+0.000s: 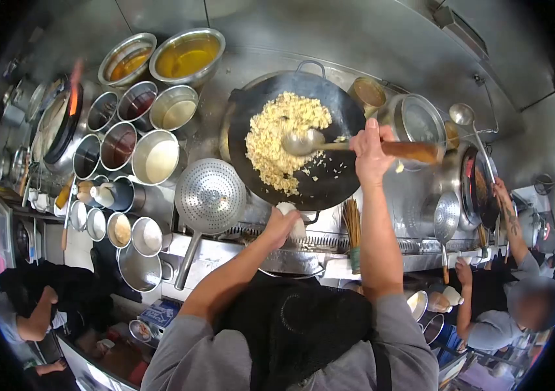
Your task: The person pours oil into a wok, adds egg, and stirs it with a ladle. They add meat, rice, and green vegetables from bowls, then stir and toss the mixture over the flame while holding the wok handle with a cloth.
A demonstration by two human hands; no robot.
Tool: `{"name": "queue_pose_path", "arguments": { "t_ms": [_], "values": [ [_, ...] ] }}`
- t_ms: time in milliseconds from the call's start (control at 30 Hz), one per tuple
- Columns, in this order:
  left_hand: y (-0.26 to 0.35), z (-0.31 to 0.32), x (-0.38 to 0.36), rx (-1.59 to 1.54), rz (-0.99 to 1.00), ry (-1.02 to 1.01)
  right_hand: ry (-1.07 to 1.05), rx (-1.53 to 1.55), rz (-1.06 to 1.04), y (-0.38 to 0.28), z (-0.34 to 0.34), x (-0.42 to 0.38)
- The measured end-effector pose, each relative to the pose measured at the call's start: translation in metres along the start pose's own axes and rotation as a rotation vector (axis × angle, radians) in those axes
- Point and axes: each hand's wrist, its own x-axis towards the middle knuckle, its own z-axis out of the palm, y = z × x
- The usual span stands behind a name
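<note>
In the head view, the right hand's fingers are clamped on the wooden handle of a ladle, whose bowl sits in the fried rice inside a black wok. The left hand's fingers are closed on a white cloth at the wok's near edge. Just left of the wok lies a perforated strainer; a bamboo brush stands near its lower right side.
</note>
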Motion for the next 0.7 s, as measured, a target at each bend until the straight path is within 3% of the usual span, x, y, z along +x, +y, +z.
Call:
{"name": "queue_pose_path", "arguments": {
  "t_ms": [100,167,267,300,333,400,533,600,667,700],
  "values": [
    [-0.004,-0.001,0.001,-0.065,0.061,-0.024,0.146,-0.165,0.004,-0.043,0.018,0.024],
    [-0.004,-0.003,0.004,-0.059,0.061,-0.014,0.168,-0.086,-0.1,-0.054,0.004,0.045],
    [-0.006,-0.005,0.003,-0.026,0.05,-0.025,0.163,0.042,-0.154,-0.004,0.007,0.044],
    [-0.003,-0.006,0.004,0.009,0.054,-0.049,0.125,0.033,-0.042,0.021,0.006,0.035],
    [-0.003,-0.005,0.008,0.015,0.066,-0.055,0.023,0.101,0.03,0.015,0.012,0.028],
    [-0.012,-0.006,0.012,-0.016,0.099,-0.021,-0.155,-0.103,0.133,-0.006,0.032,0.026],
    [-0.017,-0.011,0.021,0.007,0.076,-0.039,-0.231,-0.311,0.128,-0.041,0.077,0.016],
    [-0.023,-0.01,0.019,-0.083,0.107,-0.006,-0.34,-0.382,-0.32,-0.04,0.086,-0.003],
    [-0.026,-0.015,0.022,-0.063,0.098,0.008,-0.675,-0.182,0.055,-0.017,0.09,-0.034],
    [-0.029,-0.016,0.025,-0.05,0.095,0.018,-0.865,-0.31,-0.073,-0.023,0.085,-0.04]
  ]
}}
